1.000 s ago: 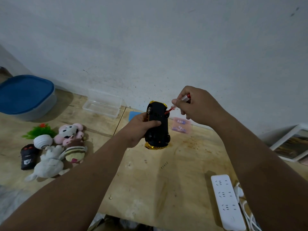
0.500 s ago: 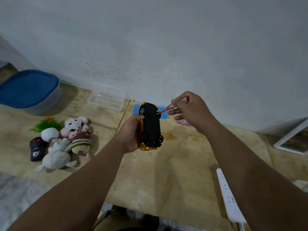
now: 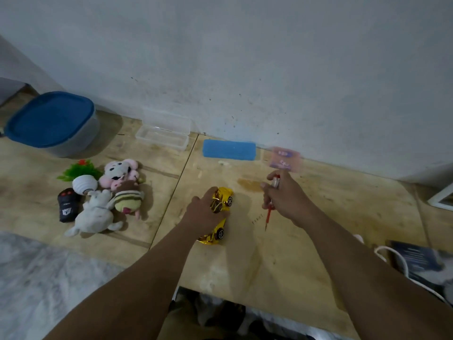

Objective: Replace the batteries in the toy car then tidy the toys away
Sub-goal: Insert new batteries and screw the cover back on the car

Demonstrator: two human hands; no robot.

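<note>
The gold toy car (image 3: 219, 214) stands on its wheels on the wooden board (image 3: 282, 261). My left hand (image 3: 204, 213) lies over its roof and grips it. To the right, my right hand (image 3: 284, 196) holds a red screwdriver (image 3: 269, 212) with its tip pointing down, just above the board. A pink pack of batteries (image 3: 284, 158) lies by the wall behind my right hand. A pile of soft toys (image 3: 110, 195), a black remote (image 3: 66, 204) and a small green plant toy (image 3: 79, 169) sit to the left.
A blue-lidded tub (image 3: 52, 122) stands at the back left. A clear plastic box (image 3: 163, 133) and a blue sponge (image 3: 229, 149) lie against the wall. White cables (image 3: 397, 266) and a dark object (image 3: 416, 258) are at the right edge. A white frame (image 3: 441, 200) shows far right.
The car was held up, underside towards me, with the screwdriver tip at it. Now it is turned over and set down on the board, and my right hand has drawn the screwdriver away.
</note>
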